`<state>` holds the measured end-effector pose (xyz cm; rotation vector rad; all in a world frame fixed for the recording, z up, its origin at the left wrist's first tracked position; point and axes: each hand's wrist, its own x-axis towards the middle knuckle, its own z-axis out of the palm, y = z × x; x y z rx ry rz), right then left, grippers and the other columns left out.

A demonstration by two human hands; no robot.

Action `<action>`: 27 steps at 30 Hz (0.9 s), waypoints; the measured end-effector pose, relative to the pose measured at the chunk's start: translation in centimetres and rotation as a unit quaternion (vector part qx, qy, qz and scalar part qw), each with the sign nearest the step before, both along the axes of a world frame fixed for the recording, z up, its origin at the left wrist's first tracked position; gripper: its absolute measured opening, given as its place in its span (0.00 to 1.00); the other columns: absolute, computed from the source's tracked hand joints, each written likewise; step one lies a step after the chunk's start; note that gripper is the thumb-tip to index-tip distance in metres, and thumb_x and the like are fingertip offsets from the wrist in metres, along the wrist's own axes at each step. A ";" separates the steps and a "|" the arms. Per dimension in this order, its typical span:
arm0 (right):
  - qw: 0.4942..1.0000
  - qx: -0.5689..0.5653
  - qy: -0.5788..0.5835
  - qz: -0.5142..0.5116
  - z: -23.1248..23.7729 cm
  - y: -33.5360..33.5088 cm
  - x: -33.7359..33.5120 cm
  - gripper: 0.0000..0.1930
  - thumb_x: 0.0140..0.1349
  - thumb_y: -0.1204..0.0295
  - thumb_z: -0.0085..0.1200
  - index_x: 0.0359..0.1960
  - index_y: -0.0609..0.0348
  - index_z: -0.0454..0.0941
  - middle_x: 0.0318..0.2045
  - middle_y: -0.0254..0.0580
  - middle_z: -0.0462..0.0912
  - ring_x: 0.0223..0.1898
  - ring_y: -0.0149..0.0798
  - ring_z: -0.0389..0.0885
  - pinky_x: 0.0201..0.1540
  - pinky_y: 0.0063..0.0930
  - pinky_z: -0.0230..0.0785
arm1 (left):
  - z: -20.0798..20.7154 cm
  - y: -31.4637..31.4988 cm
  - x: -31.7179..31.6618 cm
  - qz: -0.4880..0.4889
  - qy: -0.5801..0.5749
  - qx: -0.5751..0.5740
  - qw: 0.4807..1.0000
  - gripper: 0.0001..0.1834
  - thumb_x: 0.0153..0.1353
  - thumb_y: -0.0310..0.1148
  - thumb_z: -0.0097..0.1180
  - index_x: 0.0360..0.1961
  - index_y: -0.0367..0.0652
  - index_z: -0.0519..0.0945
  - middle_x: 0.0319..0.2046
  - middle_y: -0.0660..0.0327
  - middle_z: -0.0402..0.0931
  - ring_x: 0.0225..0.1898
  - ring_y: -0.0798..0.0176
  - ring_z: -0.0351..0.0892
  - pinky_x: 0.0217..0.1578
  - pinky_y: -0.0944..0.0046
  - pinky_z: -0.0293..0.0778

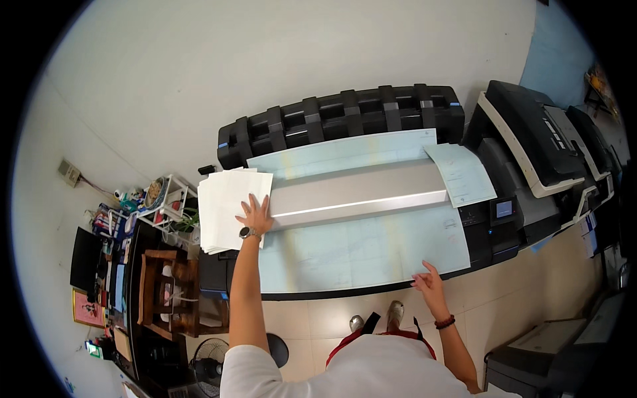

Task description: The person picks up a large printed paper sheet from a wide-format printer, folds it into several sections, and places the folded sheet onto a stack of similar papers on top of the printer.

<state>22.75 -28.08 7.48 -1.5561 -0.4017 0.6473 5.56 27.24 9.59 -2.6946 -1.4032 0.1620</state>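
My left hand (256, 215) lies with spread fingers on the right edge of a stack of white paper sheets (225, 205), which rests on the left end of a large-format printer. Near the front edge of a wide pale-blue sheet (352, 255), my right hand (429, 284) hovers with fingers apart and nothing in it. That sheet runs beneath the printer's long grey cover (358, 189), and a pale-blue strip (352, 154) shows behind the cover. A smaller pale-blue sheet (462, 174) lies over the cover's right end.
A small screen (504, 209) sits on the printer's right end. Behind it runs a black ribbed rack (342, 116). Another office machine (534, 132) stands at the right. To the left are a wooden chair (166, 292), a cluttered desk and a fan (210, 358).
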 end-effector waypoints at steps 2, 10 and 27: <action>0.999 -0.009 0.017 -0.029 -0.8 -2.1 -0.1 0.26 0.67 0.72 0.52 0.65 0.58 0.61 0.40 0.44 0.82 0.35 0.30 0.81 0.38 0.21 0.72 | 0.7 -1.3 0.0 -0.068 0.038 0.023 0.997 0.46 0.50 0.52 0.59 0.71 0.74 0.52 0.74 0.57 0.35 0.71 0.31 0.36 0.54 0.13 0.43; 0.995 -0.063 0.026 -0.074 -2.3 -7.2 -0.6 0.22 0.67 0.72 0.50 0.63 0.55 0.64 0.40 0.44 0.82 0.35 0.32 0.82 0.39 0.23 0.74 | 1.2 2.9 -2.7 0.066 -0.014 0.013 0.998 0.46 0.53 0.41 0.57 0.72 0.68 0.50 0.75 0.59 0.32 0.71 0.30 0.37 0.56 0.17 0.51; 0.729 -0.326 -0.585 -0.140 2.1 4.3 20.0 0.31 0.50 0.77 0.63 0.59 0.58 0.69 0.58 0.50 0.71 0.60 0.52 0.67 0.62 0.43 0.59 | 6.5 -15.0 3.1 -0.327 -0.329 -0.083 0.882 0.29 0.59 0.31 0.57 0.63 0.43 0.68 0.52 0.47 0.76 0.53 0.41 0.74 0.61 0.43 0.63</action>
